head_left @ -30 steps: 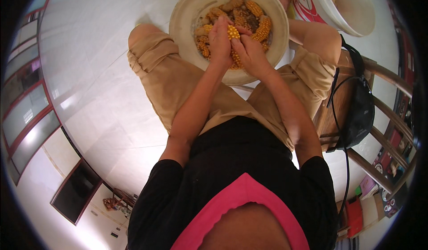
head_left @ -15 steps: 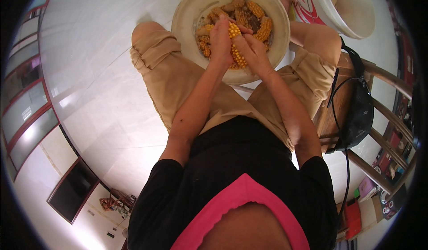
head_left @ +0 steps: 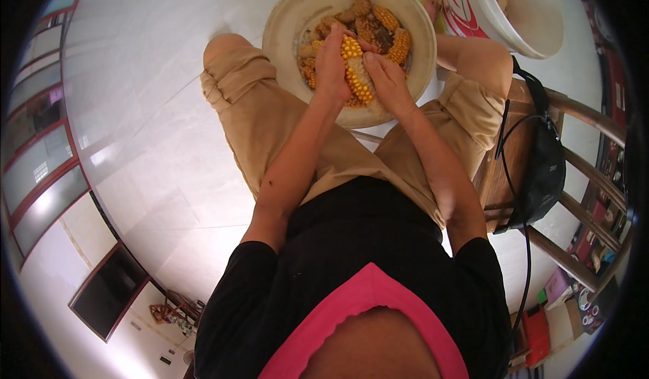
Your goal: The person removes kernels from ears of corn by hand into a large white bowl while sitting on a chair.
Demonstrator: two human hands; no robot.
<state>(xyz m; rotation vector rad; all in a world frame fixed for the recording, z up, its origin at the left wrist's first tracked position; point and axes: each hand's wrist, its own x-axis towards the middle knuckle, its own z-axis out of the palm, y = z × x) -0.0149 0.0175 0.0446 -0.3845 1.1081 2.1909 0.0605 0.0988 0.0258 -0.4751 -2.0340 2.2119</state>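
Clasped between the left hand (head_left: 331,64) and right hand (head_left: 385,81), a partly shelled yellow corn cob (head_left: 356,75) sits over the near rim of a round beige basin (head_left: 284,14) of cobs, beside a white bucket (head_left: 520,14).

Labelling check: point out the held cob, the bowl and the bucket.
cob (head_left: 357,75), head view, kernel rows mid-cob
bowl (head_left: 284,24), head view, left rim
bucket (head_left: 524,14), head view, inner wall

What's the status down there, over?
Left hand and right hand both grip one corn cob. Cob held over the bowl of cobs. Nothing in the way.
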